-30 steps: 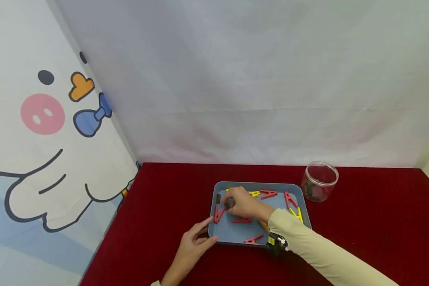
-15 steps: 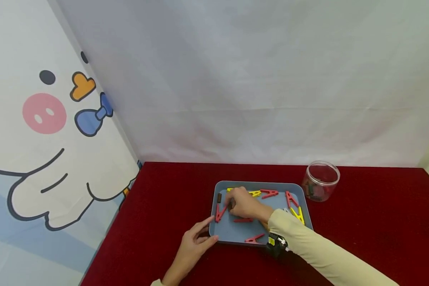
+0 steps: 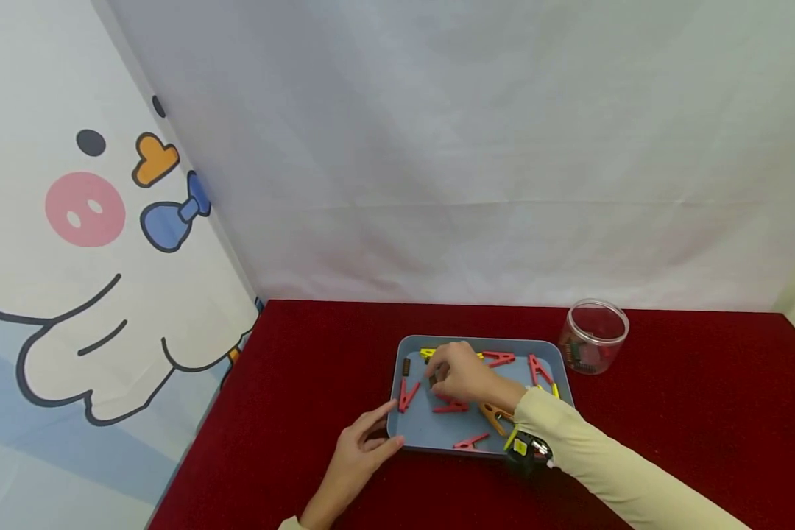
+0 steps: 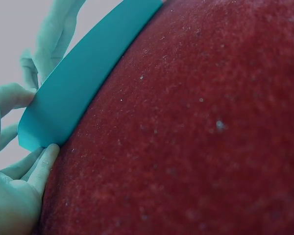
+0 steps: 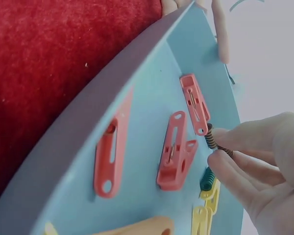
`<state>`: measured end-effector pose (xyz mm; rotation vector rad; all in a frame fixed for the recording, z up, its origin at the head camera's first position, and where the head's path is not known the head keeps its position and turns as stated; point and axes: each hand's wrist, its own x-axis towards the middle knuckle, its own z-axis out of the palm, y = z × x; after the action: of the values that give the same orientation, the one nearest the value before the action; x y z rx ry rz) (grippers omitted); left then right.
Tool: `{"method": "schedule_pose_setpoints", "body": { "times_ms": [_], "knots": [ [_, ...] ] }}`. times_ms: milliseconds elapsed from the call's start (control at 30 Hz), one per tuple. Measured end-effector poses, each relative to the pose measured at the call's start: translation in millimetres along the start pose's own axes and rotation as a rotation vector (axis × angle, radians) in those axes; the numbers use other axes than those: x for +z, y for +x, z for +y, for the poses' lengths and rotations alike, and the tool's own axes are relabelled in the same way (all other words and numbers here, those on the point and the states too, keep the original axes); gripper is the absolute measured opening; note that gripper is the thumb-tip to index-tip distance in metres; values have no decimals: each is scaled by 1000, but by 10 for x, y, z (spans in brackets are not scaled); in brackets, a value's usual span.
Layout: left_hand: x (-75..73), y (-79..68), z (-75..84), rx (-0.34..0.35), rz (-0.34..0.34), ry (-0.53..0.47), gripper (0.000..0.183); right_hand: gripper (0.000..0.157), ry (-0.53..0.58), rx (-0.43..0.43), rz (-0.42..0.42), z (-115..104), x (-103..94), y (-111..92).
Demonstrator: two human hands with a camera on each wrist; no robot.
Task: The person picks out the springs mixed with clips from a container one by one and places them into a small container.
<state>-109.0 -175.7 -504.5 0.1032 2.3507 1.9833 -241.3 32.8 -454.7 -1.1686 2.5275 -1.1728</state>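
My right hand (image 3: 467, 374) is over the left half of a blue-grey tray (image 3: 430, 434). Between thumb and fingertips it pinches a small dark coil spring (image 5: 226, 151). Another brown spring (image 5: 210, 134) lies just beyond, close to a red clip (image 5: 194, 103). A green spring (image 5: 207, 179) lies beside yellow clips (image 5: 201, 218) under the hand. My left hand (image 3: 355, 455) rests at the tray's near left corner, fingers spread. One fingertip touches the left rim and the thumb is against the front wall, while the other fingers are partly hidden below.
More clips are spread in the tray: a red one (image 3: 471, 442) at the front, an orange one (image 3: 495, 417) by the right wrist, and a red one (image 3: 539, 369) at right. A transparent jar (image 3: 594, 336) with small springs stands behind the tray's right corner on the red cloth (image 3: 689, 397).
My right hand has shifted slightly right and away from the tray's left side with the spring in its fingertips, uncovering more of the orange clip. The left hand has stayed at the corner.
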Motion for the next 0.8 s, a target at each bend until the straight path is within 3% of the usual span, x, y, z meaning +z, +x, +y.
{"method": "schedule_pose_setpoints", "body": {
  "times_ms": [800],
  "knots": [
    [6, -5, 9, -3, 15, 0, 55, 16, 56, 5, -8, -34, -245, -242]
  ]
}}
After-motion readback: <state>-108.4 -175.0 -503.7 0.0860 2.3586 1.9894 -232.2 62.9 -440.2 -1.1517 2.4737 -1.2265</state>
